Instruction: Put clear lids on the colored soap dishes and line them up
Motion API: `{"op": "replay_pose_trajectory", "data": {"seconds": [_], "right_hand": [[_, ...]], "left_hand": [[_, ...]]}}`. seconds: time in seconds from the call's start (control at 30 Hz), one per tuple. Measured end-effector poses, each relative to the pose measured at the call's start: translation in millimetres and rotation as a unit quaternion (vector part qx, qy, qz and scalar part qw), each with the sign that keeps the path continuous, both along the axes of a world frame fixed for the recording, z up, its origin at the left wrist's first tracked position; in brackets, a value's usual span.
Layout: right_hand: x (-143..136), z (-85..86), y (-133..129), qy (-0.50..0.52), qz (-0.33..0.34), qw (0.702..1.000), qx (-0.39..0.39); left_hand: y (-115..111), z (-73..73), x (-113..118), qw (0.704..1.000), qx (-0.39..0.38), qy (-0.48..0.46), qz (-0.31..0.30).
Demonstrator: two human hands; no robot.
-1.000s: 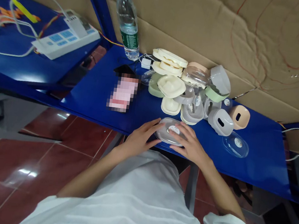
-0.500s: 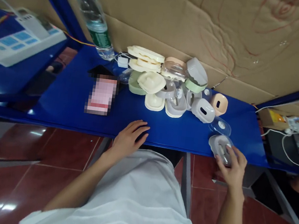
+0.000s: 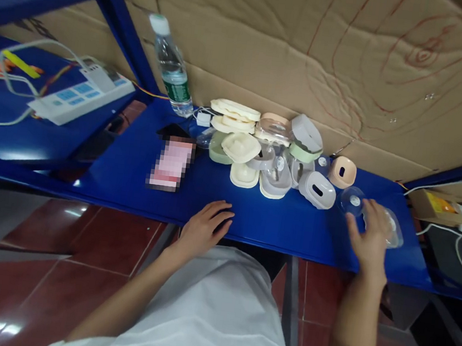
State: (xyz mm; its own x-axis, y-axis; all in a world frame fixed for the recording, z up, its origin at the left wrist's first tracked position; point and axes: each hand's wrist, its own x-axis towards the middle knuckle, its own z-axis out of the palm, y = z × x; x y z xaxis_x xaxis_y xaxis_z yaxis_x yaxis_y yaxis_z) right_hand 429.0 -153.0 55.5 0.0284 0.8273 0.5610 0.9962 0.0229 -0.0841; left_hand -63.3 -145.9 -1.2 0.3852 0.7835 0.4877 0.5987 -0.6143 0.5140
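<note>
My right hand (image 3: 369, 238) is open over the right part of the blue table, thumb spread from the fingers and some blur on it. Just beyond its fingertips lies a clear plastic lid (image 3: 350, 201) with a small white sticker. Partly hidden behind that hand, a pale grey plastic piece under a clear cover (image 3: 394, 231) sits on the table. My left hand (image 3: 203, 227) rests at the front edge with fingers loosely stretched, holding nothing. Left of the lid are a light grey slotted plastic box (image 3: 317, 190) and a peach slotted box (image 3: 343, 172).
A pile of cream, green and grey plastic parts (image 3: 240, 148) occupies the back middle of the table (image 3: 287, 225). To its left are a blurred-out pink phone-like item (image 3: 172, 164) and a water bottle (image 3: 175, 79). A power strip (image 3: 80, 99) lies farther left. Cardboard (image 3: 264, 42) stands behind.
My right hand has let go of the grey piece with its clear cover, which now sits farther right. That hand has moved toward the clear lid. The view has shifted; my left hand stays put.
</note>
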Motion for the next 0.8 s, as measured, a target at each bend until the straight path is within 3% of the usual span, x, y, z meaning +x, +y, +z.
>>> {"op": "replay_pose_trajectory", "data": {"seconds": [0.1,0.2,0.47,0.57,0.67,0.8], "right_hand": [[-68,0.8,16,-0.012,0.113,0.991,-0.065],[-105,-9.8,10,-0.006,0.130,0.989,-0.075],[-125,-40.9,-71,-0.009,0.098,0.993,-0.066],[-141,-35.9,-70,-0.019,0.101,0.993,-0.049],[-158,-21.2,-57,0.024,0.159,0.986,-0.032],[-172,-11.3,-41,0.044,0.188,0.980,-0.040]], "left_hand": [[0,0.8,1,1.000,0.004,0.004,0.003],[0,3.1,-3,1.000,0.000,0.001,-0.006],[-13,23.0,-8,0.991,-0.100,-0.016,-0.090],[-24,27.4,2,0.984,-0.107,0.017,-0.140],[-32,29.0,8,0.979,-0.105,0.033,-0.172],[-33,30.4,6,0.982,-0.102,0.030,-0.158]]}}
